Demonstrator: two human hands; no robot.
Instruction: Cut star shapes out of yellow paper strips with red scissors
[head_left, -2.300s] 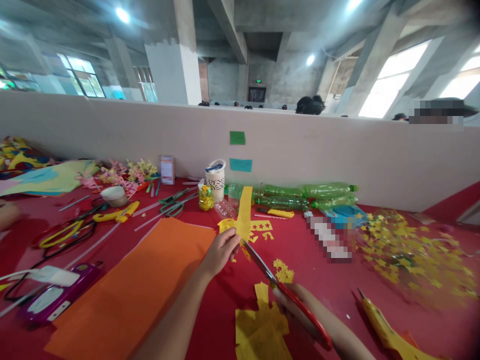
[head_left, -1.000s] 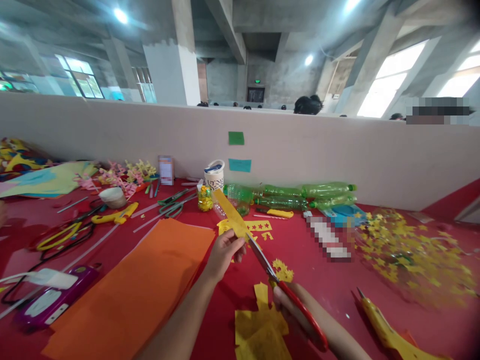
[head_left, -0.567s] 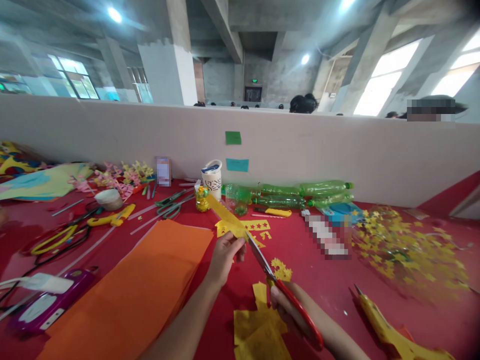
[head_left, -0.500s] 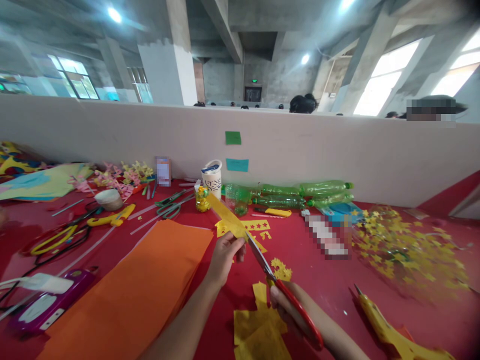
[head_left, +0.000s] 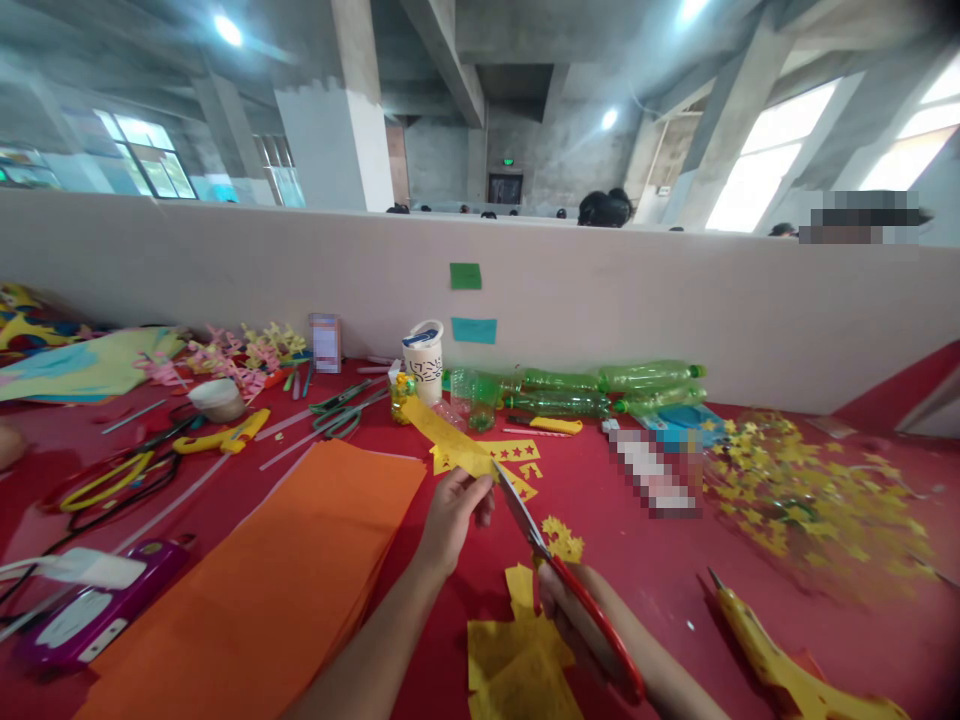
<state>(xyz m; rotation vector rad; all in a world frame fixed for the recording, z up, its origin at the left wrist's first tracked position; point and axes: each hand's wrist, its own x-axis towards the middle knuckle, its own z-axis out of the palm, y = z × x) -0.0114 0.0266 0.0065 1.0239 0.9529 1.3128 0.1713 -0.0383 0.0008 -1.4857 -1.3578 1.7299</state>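
Observation:
My left hand pinches a yellow strip between thumb and fingers, above the red table. Red-handled scissors are in my right hand, their blades pointing up and left, with the tips at the strip's right end beside my left thumb. Behind and below the strip lie yellow pieces with star-shaped holes. A small yellow cutout cluster sits just above my right hand. Several yellow sheets lie at the near edge, between my forearms.
Orange sheets cover the left-centre, beside a purple power strip. Green bottles and a white cup stand or lie along the partition. Yellow star decorations and a yellow glue gun are at right.
The far end of the yellow strip has swung slightly left and down. Both hands keep nearly the same place and hold.

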